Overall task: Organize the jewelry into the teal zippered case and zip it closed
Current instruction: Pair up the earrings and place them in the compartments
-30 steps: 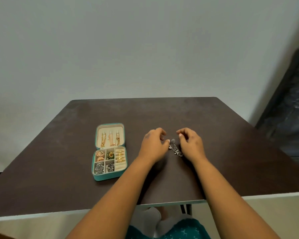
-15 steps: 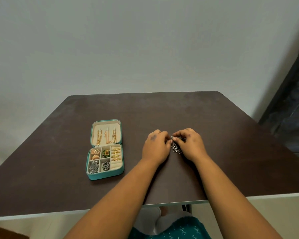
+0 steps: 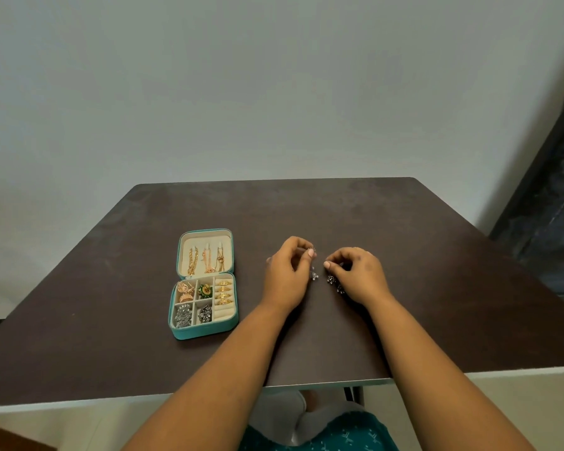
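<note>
Lying open on the dark brown table [image 3: 404,229], the teal case [image 3: 204,332] sits to the left of both hands, with its zipper undone. In the raised lid [image 3: 205,253] three gold chains [image 3: 206,262] hang side by side on the cream lining. The lower tray is divided into small compartments: rose-gold earrings [image 3: 185,292] at the back left, a green and gold piece [image 3: 205,291] next to them, a column of gold rings [image 3: 224,291] on the right, and silver earrings [image 3: 182,315] and a dark silver piece [image 3: 205,314] in the front cells. The left hand [image 3: 287,278] pinches a small silver earring [image 3: 314,275] with curled fingers, just above the table. The right hand [image 3: 358,275] grips another dark silver earring [image 3: 334,283] in the same way. The two hands are near each other but apart.
</note>
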